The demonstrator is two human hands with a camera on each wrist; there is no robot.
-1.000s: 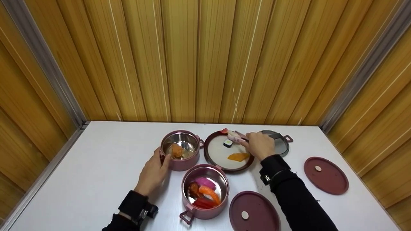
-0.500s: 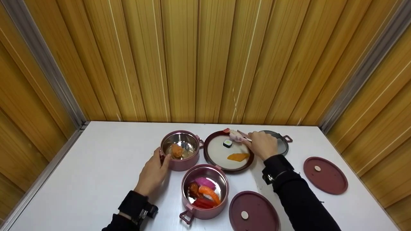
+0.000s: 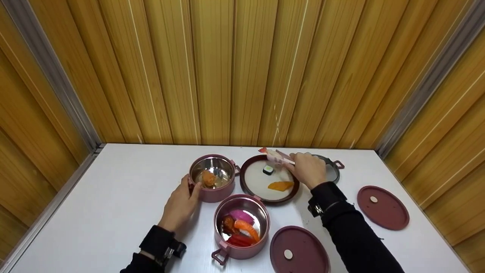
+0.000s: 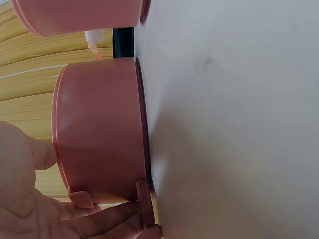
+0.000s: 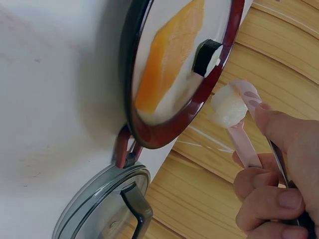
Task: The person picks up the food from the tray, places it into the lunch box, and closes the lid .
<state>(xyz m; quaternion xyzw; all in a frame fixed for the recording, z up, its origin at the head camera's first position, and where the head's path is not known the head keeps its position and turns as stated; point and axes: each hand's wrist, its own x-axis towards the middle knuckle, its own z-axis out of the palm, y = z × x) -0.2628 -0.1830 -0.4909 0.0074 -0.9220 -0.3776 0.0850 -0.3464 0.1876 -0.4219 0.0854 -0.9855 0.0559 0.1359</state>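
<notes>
My left hand [image 3: 180, 206] grips the far pink pot [image 3: 218, 195] at its near left side, thumb at the rim and fingers round the handle, as the left wrist view shows. A crumbly orange-brown food piece [image 3: 208, 178] lies inside that pot. My right hand [image 3: 310, 170] holds tongs with pink tips [image 5: 244, 144]. Pinched between those tips is a pale shrimp [image 5: 228, 105] with a red tail, raised over the far part of a shallow, dark-red-rimmed pan [image 3: 242, 178]. In the pan remain a small sushi roll [image 3: 268, 170] and a flat orange slice [image 3: 280, 185].
A second pink pot [image 3: 244, 253], nearer me, holds several food pieces: purple, brown, orange and red. Right of it lies a maroon lid [image 3: 303, 242]; another reddish lid [image 3: 384, 212] lies farther right. A glass lid [image 5: 99, 209] with a dark handle sits beside the pan.
The tongs and shrimp have risen slightly and shifted a little left in the last half second. My left hand and both pots stay where they were.
</notes>
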